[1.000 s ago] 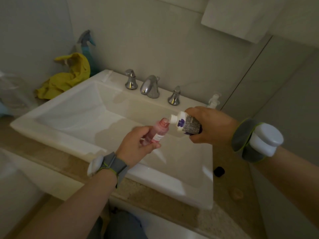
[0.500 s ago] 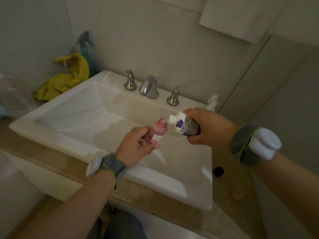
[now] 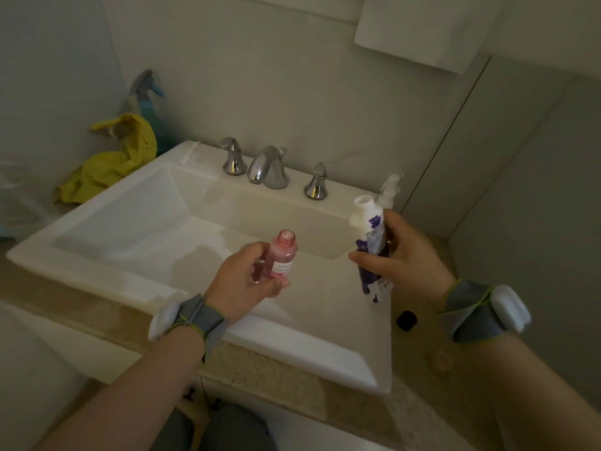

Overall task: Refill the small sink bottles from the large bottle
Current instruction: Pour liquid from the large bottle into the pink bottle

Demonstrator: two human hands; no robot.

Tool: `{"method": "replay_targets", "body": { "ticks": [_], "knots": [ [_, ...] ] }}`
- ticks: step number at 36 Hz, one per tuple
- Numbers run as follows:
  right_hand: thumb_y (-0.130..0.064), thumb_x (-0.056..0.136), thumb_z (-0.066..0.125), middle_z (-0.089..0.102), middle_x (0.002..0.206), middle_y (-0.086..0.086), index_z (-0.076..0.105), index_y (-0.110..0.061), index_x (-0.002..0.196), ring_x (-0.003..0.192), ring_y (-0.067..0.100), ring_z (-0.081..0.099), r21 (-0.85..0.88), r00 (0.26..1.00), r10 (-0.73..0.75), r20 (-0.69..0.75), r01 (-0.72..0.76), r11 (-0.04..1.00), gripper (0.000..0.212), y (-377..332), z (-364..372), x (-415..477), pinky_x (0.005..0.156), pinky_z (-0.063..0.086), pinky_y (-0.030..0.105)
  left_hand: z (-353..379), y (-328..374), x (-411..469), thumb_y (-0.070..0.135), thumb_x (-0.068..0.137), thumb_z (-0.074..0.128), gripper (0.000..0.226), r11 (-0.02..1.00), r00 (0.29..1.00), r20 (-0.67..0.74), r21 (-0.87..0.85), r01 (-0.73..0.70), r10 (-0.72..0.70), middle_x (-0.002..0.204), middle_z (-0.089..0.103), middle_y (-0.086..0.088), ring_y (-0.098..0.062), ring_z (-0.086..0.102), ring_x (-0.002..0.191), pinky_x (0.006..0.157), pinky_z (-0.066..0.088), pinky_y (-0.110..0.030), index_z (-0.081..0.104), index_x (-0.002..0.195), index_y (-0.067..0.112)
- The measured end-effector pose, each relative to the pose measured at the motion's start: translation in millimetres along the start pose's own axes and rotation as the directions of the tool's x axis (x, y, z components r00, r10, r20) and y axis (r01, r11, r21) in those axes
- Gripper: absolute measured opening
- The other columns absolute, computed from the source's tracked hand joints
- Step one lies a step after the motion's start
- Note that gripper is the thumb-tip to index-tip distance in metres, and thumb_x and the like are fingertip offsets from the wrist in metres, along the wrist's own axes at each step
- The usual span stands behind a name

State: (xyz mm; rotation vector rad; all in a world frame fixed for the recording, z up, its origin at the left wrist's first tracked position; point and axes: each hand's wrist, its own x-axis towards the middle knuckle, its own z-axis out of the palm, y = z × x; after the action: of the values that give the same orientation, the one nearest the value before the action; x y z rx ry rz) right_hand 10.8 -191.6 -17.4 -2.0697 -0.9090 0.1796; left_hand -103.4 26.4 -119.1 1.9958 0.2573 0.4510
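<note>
My left hand [image 3: 250, 281] holds a small pink bottle [image 3: 282, 255] over the white sink [image 3: 136, 236], its neck open and pointing up. My right hand [image 3: 403, 255] grips a large white bottle with purple print [image 3: 370, 236], held nearly upright with its uncapped mouth at the top, a hand's width to the right of the pink bottle. Another small clear bottle with a white pump top [image 3: 390, 187] stands on the sink's back right corner, partly behind the large bottle.
A chrome faucet [image 3: 268, 169] with two handles sits at the sink's back. A black cap [image 3: 406, 319] and a round clear cap [image 3: 440, 360] lie on the beige counter at right. A yellow cloth [image 3: 110, 161] and a spray bottle [image 3: 146, 99] stand at back left.
My right hand has tipped the large bottle from lying sideways against the pink bottle's mouth to nearly upright and drawn it away to the right. The pink bottle now stands straighter.
</note>
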Motion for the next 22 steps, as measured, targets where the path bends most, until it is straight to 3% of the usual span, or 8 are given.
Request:
{"method": "replay_targets", "body": {
  "ticks": [2,6,9,15,18,22],
  "knots": [
    [-0.025,0.075,0.077,0.064,0.106,-0.015,0.05,-0.035,0.112,0.093,-0.001,0.062,0.093,0.996,0.038,-0.085,-0.03,0.995,0.046,8,-5,-4,0.076,0.052,0.016,1,1,0,0.017,0.071,0.082,0.034,1.0,1.0,0.02,-0.014,0.012,-0.012,0.086,0.071,0.0,-0.013,0.069,0.077,0.067,0.054,-0.025,0.057,0.094,0.02],
    [-0.019,0.076,0.075,0.063,0.104,-0.018,0.052,-0.031,0.114,0.089,-0.006,0.063,0.229,0.969,0.087,-0.231,-0.033,0.973,0.046,29,-15,-10,0.068,0.05,0.009,4,7,-1,0.006,0.072,0.08,0.034,0.999,0.999,0.037,-0.043,0.025,-0.024,0.084,0.07,0.003,-0.001,0.066,0.071,0.062,0.048,-0.01,0.057,0.093,0.02],
    [-0.018,0.078,0.073,0.06,0.106,-0.019,0.048,-0.038,0.109,0.096,-0.001,0.06,0.31,0.947,0.153,-0.284,-0.06,0.949,0.045,48,-22,-10,0.075,0.049,0.016,3,8,-2,0.008,0.071,0.08,0.035,0.999,0.999,0.044,-0.025,0.029,-0.028,0.083,0.07,0.003,-0.001,0.067,0.072,0.062,0.049,-0.011,0.057,0.093,0.022],
    [-0.019,0.08,0.071,0.06,0.11,-0.008,0.046,-0.023,0.121,0.098,0.008,0.059,0.379,0.904,0.253,-0.345,-0.112,0.919,0.049,80,-35,-4,0.088,0.048,0.032,4,7,-3,0.008,0.07,0.081,0.037,0.999,0.998,0.047,0.013,0.046,-0.046,0.086,0.071,0.011,-0.006,0.069,0.076,0.064,0.051,-0.014,0.057,0.094,0.024],
    [-0.021,0.078,0.073,0.061,0.113,-0.002,0.047,-0.017,0.125,0.102,0.016,0.06,0.343,0.894,0.26,-0.365,-0.13,0.93,0.054,89,-39,-2,0.087,0.048,0.033,4,8,-3,0.02,0.067,0.084,0.041,0.998,0.997,0.06,0.018,0.056,-0.057,0.09,0.069,0.019,-0.007,0.069,0.078,0.065,0.053,-0.017,0.057,0.095,0.032],
    [-0.015,0.078,0.074,0.057,0.119,0.002,0.045,-0.013,0.129,0.107,0.02,0.056,0.343,0.875,0.286,-0.39,-0.15,0.927,0.059,101,-33,-2,0.093,0.047,0.038,2,7,-4,0.04,0.056,0.077,0.047,0.996,0.994,0.067,-0.003,0.088,-0.087,0.088,0.071,0.014,-0.01,0.07,0.078,0.067,0.054,-0.021,0.058,0.098,0.034]
  ]
}}
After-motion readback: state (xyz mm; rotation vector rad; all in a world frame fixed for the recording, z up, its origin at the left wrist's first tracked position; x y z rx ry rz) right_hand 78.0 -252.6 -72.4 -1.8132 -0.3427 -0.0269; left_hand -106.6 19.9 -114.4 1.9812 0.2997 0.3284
